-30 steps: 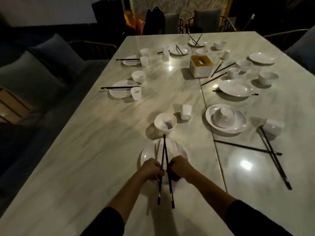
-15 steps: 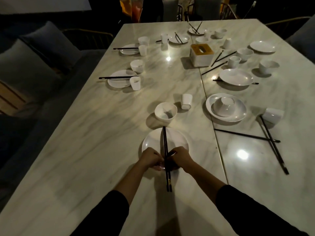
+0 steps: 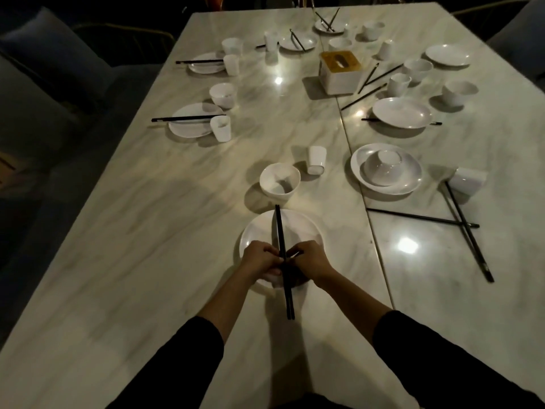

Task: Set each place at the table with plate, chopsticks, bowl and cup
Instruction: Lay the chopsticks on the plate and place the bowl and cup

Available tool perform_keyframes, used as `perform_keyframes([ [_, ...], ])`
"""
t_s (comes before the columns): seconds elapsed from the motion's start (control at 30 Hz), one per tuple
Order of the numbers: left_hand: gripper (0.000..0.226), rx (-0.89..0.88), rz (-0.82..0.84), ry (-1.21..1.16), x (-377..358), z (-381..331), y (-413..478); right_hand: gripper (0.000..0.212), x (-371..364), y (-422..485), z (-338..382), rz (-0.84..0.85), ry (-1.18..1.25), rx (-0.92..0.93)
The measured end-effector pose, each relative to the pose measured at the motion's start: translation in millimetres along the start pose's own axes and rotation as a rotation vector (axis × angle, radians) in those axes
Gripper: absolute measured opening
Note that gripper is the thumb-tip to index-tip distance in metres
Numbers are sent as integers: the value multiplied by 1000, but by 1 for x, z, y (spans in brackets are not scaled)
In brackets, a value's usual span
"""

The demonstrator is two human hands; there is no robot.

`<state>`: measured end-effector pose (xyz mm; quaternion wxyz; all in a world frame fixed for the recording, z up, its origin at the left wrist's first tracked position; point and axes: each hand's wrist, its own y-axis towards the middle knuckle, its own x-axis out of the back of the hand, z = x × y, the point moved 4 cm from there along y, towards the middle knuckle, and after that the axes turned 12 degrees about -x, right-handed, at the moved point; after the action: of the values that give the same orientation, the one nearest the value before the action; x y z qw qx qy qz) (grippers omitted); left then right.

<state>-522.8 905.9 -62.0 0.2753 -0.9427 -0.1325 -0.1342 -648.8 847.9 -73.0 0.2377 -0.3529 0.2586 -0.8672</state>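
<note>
I hold the pair of chopsticks [image 3: 280, 228] with both my hands. My left hand [image 3: 259, 258] and my right hand [image 3: 311, 259] meet over the near half of the plate [image 3: 305, 228]. The curled fingers of each hand pinch the 2 sticks from its own side, about at their middle. The sticks lie close together, almost parallel, and point away from me. Their far tips reach the far rim of the plate. Their near ends come out past my hands and past the near rim, over the tabletop [image 3: 147, 261]. I cannot tell if the sticks touch the plate or are a little above it.

The bowl [image 3: 280, 181] stands upright just behind the plate, in line with the tips of the sticks but apart from them. The cup [image 3: 317, 159] is near the bowl, behind it and to the right.

More to the right there is a second plate [image 3: 413, 180], and an overturned bowl [image 3: 383, 168] rests on it. Beside this plate a fallen cup [image 3: 469, 180] lies on its side, and loose chopsticks [image 3: 469, 231] cross each other on the tabletop next to it. On the left side, a far plate [image 3: 191, 128] has chopsticks laid across it and 1 cup beside it.
</note>
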Motion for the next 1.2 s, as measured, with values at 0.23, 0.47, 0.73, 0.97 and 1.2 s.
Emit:
perform_keyframes([
  [0.23,15,-10,-25,48,0,0,6,23,-8,6,4,-131,-131,101],
  [0.47,16,-7,-6,79,1,-2,4,22,-9,12,-1,-117,-106,98],
  [0.73,14,-34,-8,144,1,-2,6,22,-12,16,-3,-106,-77,97],
  [0.97,17,-32,-18,142,3,0,7,19,-14,16,-2,-112,-77,115],
  [1.2,12,-60,-133,155,14,-5,8,14,1,19,1,-142,-4,57],
])
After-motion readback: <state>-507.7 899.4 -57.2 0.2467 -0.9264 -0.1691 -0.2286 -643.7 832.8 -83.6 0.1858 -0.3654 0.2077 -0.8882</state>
